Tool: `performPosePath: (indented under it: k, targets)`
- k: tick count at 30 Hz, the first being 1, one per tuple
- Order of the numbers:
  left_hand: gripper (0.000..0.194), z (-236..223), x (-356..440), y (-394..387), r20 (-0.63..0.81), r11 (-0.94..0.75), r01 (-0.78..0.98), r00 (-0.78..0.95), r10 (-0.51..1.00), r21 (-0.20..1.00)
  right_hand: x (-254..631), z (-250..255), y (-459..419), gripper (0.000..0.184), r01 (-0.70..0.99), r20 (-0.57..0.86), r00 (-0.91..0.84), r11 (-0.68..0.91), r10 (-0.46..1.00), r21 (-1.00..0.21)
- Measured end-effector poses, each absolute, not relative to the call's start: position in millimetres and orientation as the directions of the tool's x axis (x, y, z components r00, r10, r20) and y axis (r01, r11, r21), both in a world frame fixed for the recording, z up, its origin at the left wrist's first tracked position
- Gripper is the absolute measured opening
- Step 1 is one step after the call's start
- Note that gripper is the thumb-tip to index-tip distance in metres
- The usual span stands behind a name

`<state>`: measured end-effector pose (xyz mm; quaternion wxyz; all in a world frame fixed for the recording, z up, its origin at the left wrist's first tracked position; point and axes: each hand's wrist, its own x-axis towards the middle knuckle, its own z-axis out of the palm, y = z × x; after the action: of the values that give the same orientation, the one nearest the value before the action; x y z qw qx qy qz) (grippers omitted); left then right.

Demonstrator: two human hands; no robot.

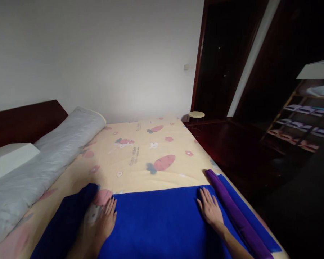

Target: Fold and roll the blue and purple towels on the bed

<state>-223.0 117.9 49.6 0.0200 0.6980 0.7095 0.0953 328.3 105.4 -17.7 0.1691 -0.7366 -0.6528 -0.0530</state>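
Note:
A blue cloth (159, 219) lies spread on the bed, its far edge nearly straight. My left hand (108, 218) rests flat at its far left corner, fingers stretched forward. Near the far right corner, my right hand (210, 208) presses flat on the same cloth with its fingers spread. To the right runs a long narrow purple cloth (236, 212), rolled or folded, with a blue strip of cloth (251, 216) beyond it. Another dark blue cloth (66, 219) lies left of my left hand; my forearm hides part of the space between.
The bed (140, 180) has a cream sheet with carrot prints. A grey rolled quilt (62, 144) and a white box-like object (12, 158) lie by the dark headboard (29, 117). A round stool (196, 114) and a shoe rack (297, 122) stand on the dark floor.

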Motion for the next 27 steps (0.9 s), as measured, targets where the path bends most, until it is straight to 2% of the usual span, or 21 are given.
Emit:
performPosePath:
  k: [3, 5, 7, 10, 15, 17, 22, 27]
  targets:
    - [0.058, 34, -191, 126, 0.026, -0.012, 0.997, 0.01, 1.0, 0.077, 296, -8, 80, 0.063, 0.961, 0.239, -0.062, 0.122, 0.969, -0.246]
    - [0.06, 25, -182, 133, -0.016, 0.108, 0.992, -0.107, 0.994, 0.063, 278, -5, 64, 0.058, 0.934, 0.195, -0.157, 0.21, 0.968, -0.29]
    - [0.062, 18, -181, 140, -0.034, 0.225, 0.973, -0.224, 0.974, 0.055, 269, -6, 49, 0.056, 0.924, 0.179, -0.169, 0.219, 0.969, -0.315]
    - [0.063, 11, -194, 149, -0.03, 0.295, 0.954, -0.294, 0.955, 0.06, 277, -13, 29, 0.057, 0.94, 0.174, -0.09, 0.141, 0.981, -0.311]
    - [0.066, 9, -211, 157, -0.025, 0.321, 0.944, -0.32, 0.947, 0.073, 317, -35, -15, 0.065, 0.946, 0.178, 0.202, -0.145, 0.963, -0.289]
    - [0.066, 10, -212, 161, -0.029, 0.317, 0.945, -0.315, 0.948, 0.083, 331, -43, -35, 0.063, 0.931, 0.186, 0.276, -0.214, 0.943, -0.297]
    - [0.055, 23, -226, 174, -0.034, 0.309, 0.939, -0.308, 0.951, 0.152, 353, -46, -68, 0.055, 0.902, 0.166, 0.261, -0.179, 0.951, -0.392]
    - [0.043, 38, -248, 180, -0.032, 0.328, 0.929, -0.327, 0.944, 0.173, 367, -36, -83, 0.056, 0.829, 0.185, 0.374, -0.239, 0.909, -0.506]
